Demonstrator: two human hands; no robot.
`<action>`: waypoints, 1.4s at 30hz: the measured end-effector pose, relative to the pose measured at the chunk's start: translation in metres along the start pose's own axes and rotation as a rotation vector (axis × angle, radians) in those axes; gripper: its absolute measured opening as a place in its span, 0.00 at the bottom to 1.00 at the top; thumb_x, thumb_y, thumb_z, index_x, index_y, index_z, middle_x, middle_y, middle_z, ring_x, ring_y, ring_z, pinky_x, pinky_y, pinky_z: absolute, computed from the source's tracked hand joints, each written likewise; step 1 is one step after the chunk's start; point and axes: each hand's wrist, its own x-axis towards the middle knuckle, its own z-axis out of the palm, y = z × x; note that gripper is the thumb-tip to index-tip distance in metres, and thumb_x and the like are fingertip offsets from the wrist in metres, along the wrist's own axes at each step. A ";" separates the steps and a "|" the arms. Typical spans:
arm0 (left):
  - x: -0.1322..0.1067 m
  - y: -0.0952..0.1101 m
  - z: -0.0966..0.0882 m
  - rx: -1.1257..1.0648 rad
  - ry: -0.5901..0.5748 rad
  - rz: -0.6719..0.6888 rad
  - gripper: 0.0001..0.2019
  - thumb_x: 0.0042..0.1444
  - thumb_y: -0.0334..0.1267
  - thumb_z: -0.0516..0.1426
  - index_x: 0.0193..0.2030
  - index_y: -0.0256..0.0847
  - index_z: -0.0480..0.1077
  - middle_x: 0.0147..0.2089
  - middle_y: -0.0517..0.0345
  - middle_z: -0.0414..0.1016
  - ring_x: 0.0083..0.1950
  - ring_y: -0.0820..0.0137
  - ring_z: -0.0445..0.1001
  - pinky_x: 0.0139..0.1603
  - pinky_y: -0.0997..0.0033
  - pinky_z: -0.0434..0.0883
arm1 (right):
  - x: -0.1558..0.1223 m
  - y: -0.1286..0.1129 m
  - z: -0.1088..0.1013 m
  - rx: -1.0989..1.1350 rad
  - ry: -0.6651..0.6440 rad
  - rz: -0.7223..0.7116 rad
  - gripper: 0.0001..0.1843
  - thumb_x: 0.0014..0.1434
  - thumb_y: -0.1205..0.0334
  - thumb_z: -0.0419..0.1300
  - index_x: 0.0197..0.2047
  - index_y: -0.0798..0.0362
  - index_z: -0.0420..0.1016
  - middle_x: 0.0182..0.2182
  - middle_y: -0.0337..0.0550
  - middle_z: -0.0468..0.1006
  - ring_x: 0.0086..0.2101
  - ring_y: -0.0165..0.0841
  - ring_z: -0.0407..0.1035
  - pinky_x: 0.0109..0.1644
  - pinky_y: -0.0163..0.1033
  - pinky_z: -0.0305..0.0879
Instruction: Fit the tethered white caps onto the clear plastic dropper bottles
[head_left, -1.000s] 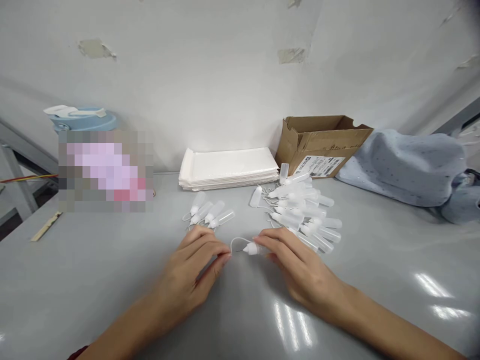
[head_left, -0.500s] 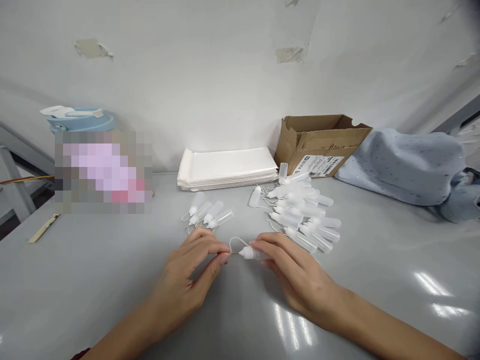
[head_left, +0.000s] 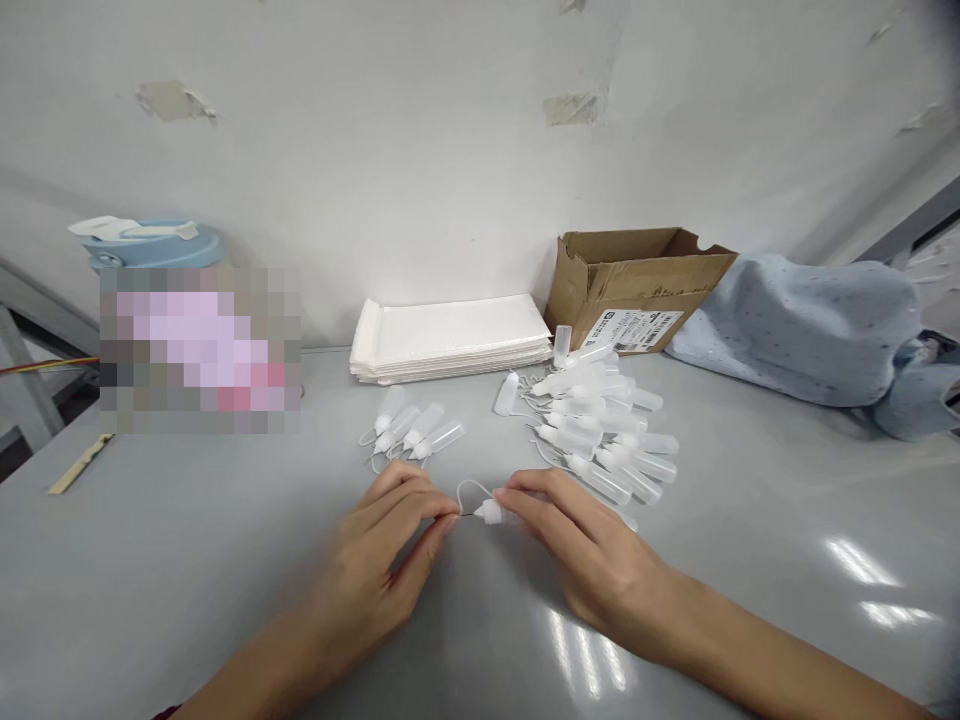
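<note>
My right hand (head_left: 581, 535) is closed around a small translucent squeeze bottle (head_left: 491, 512) with a white cap and a thin metal needle tip pointing left. A thin white strap (head_left: 474, 482) loops from the bottle's neck over to my left hand (head_left: 401, 535). Thumb and index finger of the left hand pinch the strap's end at the needle's tip; the pinched end itself is hidden. Beyond the left hand lies a small group of similar needle-tip bottles (head_left: 416, 428). A larger heap of these bottles (head_left: 592, 420) spreads out beyond my right hand.
White padded envelopes (head_left: 454, 330) are stacked against the wall. To their right stands an open cardboard box (head_left: 637, 290), with a light blue cloth (head_left: 802, 330) beside it. On the left are a blue lidded container (head_left: 150, 243), a blurred-out area and a yellowish strip (head_left: 81, 465).
Both hands keep their hold on the bottle and strap, almost in place. The whole view has shifted slightly. Nothing was let go.
</note>
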 end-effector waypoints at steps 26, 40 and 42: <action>-0.003 0.005 0.001 -0.098 0.012 -0.047 0.08 0.59 0.24 0.50 0.37 0.40 0.67 0.31 0.58 0.69 0.37 0.68 0.65 0.37 0.68 0.67 | 0.004 -0.001 0.003 0.021 0.118 -0.066 0.19 0.59 0.81 0.49 0.54 0.64 0.62 0.43 0.56 0.71 0.43 0.36 0.68 0.44 0.37 0.71; -0.004 0.006 0.006 -0.114 0.055 0.069 0.12 0.57 0.19 0.50 0.41 0.38 0.67 0.31 0.56 0.69 0.36 0.69 0.63 0.38 0.65 0.66 | -0.001 -0.005 0.008 0.009 0.168 -0.088 0.24 0.53 0.86 0.49 0.53 0.66 0.64 0.44 0.56 0.72 0.46 0.37 0.66 0.47 0.40 0.70; -0.005 0.004 0.003 -0.069 0.034 0.084 0.12 0.57 0.19 0.51 0.41 0.39 0.66 0.33 0.57 0.70 0.36 0.68 0.64 0.40 0.63 0.66 | 0.001 -0.005 0.007 0.032 0.150 -0.072 0.22 0.55 0.84 0.49 0.53 0.66 0.64 0.44 0.56 0.72 0.45 0.37 0.67 0.46 0.39 0.70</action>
